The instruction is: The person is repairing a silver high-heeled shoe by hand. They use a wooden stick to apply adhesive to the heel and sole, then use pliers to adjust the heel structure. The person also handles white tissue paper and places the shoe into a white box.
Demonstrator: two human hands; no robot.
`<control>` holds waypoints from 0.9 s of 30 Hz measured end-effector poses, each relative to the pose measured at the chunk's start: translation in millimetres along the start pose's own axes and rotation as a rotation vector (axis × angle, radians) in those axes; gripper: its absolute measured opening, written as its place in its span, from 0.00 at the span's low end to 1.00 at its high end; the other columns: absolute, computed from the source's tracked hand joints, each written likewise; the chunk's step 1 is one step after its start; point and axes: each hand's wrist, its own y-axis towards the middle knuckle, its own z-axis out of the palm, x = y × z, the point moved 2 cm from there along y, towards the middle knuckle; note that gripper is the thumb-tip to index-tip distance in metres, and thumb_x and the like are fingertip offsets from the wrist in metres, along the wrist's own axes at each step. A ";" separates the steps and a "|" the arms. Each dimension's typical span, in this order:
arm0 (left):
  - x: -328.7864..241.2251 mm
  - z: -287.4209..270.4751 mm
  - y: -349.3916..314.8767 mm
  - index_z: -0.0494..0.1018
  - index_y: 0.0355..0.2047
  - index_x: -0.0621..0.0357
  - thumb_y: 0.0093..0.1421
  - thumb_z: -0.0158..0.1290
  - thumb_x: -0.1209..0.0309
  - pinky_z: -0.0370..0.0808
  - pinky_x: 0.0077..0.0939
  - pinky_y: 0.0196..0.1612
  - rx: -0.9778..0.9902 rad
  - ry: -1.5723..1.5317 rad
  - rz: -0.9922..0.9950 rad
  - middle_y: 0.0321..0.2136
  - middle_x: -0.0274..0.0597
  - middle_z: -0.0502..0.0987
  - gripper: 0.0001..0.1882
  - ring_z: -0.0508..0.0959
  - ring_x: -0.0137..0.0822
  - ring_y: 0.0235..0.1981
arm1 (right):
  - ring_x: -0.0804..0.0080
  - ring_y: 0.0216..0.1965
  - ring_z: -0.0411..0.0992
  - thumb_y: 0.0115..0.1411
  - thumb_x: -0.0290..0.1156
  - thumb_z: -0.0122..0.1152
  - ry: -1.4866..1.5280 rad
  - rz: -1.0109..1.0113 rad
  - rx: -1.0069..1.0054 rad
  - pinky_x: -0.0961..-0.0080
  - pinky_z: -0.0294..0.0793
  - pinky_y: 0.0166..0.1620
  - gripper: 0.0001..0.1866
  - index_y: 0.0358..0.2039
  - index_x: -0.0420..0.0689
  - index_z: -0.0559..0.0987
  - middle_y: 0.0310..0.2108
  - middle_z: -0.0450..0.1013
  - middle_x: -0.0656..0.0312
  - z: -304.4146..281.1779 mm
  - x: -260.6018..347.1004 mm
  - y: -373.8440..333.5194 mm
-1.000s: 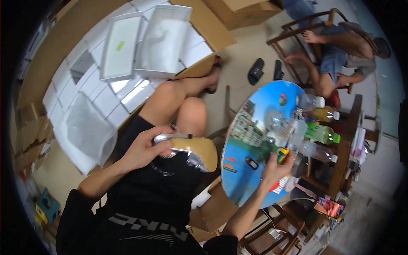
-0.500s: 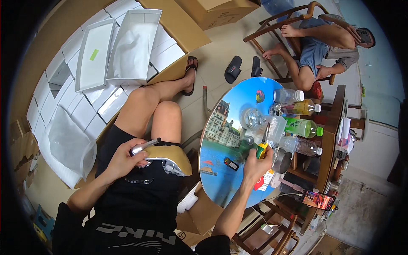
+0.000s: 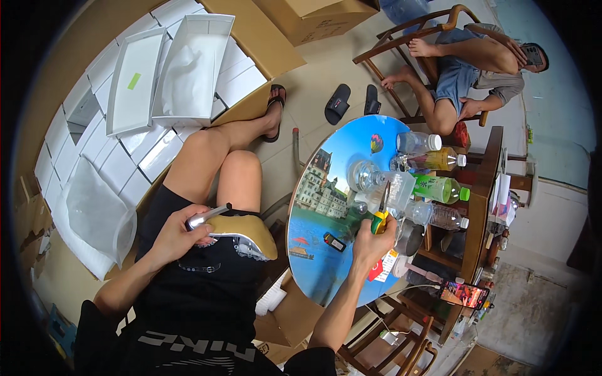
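My left hand (image 3: 182,233) is closed round the silver heel of a high-heeled shoe (image 3: 246,229), held over my lap with its tan sole turned up. A thin buckled strap (image 3: 204,269) hangs below the shoe against my black clothes. Over the round table my right hand (image 3: 374,243) grips a tool with a yellow-and-green handle (image 3: 379,222). Its narrow metal end points away from me; the exact kind is unclear. Near that hand, a small dark lighter-like object (image 3: 335,242) lies on the tabletop.
The round picture-topped table (image 3: 313,263) carries several bottles (image 3: 439,188) along its right side. A lit phone (image 3: 464,294) stands at the right. On my left a large carton holds white boxes (image 3: 150,150) and an opened shoebox (image 3: 188,75). Another person (image 3: 454,88) sits beyond the table.
The whole view has shifted slightly, so things appear a little further left. Both hands keep their hold on the shoe and the tool; little else differs.
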 end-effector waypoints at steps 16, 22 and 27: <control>2.4 -1.3 1.8 0.70 0.54 0.66 0.63 0.56 0.79 0.82 0.19 0.34 0.015 -0.012 -0.018 0.35 0.40 0.78 0.18 0.82 0.26 0.29 | 0.52 0.35 0.76 0.49 0.23 0.60 -0.020 0.027 0.006 0.63 0.74 0.43 0.19 0.43 0.31 0.76 0.34 0.77 0.45 1.5 2.0 0.9; 3.0 -1.2 1.6 0.70 0.53 0.66 0.63 0.56 0.79 0.82 0.19 0.33 0.008 -0.024 -0.026 0.35 0.40 0.78 0.18 0.81 0.26 0.29 | 0.53 0.35 0.76 0.49 0.22 0.60 -0.017 0.025 0.011 0.63 0.74 0.43 0.19 0.44 0.31 0.76 0.34 0.76 0.46 1.6 1.8 1.9; 3.6 -1.4 2.1 0.69 0.54 0.66 0.63 0.56 0.78 0.82 0.19 0.33 0.011 -0.021 -0.019 0.35 0.40 0.78 0.19 0.82 0.26 0.29 | 0.54 0.33 0.76 0.49 0.22 0.60 -0.015 0.022 0.004 0.64 0.74 0.41 0.18 0.43 0.32 0.76 0.33 0.76 0.47 1.6 2.7 1.3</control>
